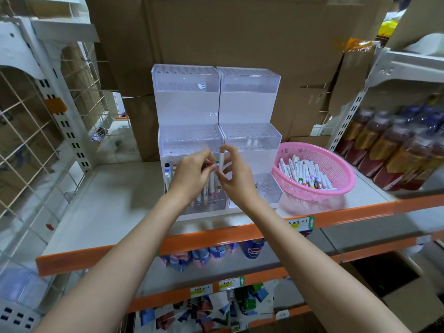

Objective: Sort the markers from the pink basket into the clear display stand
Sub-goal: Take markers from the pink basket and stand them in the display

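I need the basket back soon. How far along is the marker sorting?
Early stage. Done: a few sorted markers stand in the lower left tier of the clear display stand; its upper tiers look almost empty. In hand: the left hand and right hand pinch one white marker before the stand. Left: the pink basket holds a heap of loose markers.

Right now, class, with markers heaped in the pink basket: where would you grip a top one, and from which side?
Pinch a top marker across its white mid-barrel, coming from above through the pink basket's open top. The markers lie nearly flat, packed side by side, and the mesh wall blocks any sideways grip.
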A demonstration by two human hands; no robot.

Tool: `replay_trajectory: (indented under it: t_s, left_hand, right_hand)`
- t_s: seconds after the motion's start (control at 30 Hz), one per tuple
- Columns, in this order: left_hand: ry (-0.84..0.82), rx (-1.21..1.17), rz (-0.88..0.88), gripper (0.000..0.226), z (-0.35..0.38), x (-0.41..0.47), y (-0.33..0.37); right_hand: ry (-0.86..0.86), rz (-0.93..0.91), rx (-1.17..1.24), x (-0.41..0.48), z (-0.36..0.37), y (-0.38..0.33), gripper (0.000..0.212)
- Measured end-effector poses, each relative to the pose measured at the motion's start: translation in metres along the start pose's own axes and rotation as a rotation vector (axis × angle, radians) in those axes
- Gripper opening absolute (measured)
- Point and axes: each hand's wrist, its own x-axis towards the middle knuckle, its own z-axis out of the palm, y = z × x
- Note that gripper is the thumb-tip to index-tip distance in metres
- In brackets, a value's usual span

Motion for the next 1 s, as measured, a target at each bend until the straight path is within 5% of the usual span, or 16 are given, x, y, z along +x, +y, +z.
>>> replay_trajectory:
  t_s: [0.73, 1.0]
  left_hand:
    - [-0.045, 0.212, 0.263, 0.013, 0.005, -0.013, -0.01]
    - [-0.081, 0.317, 0.346, 0.03, -0.012, -0.02, -0.023]
  right_hand:
    - [-0.019, 0.029, -0.03, -0.004, 0.0, 0.002, 0.052]
    - [-0.01, -0.003, -0.072, -0.011, -0.001, 0.001, 0.037]
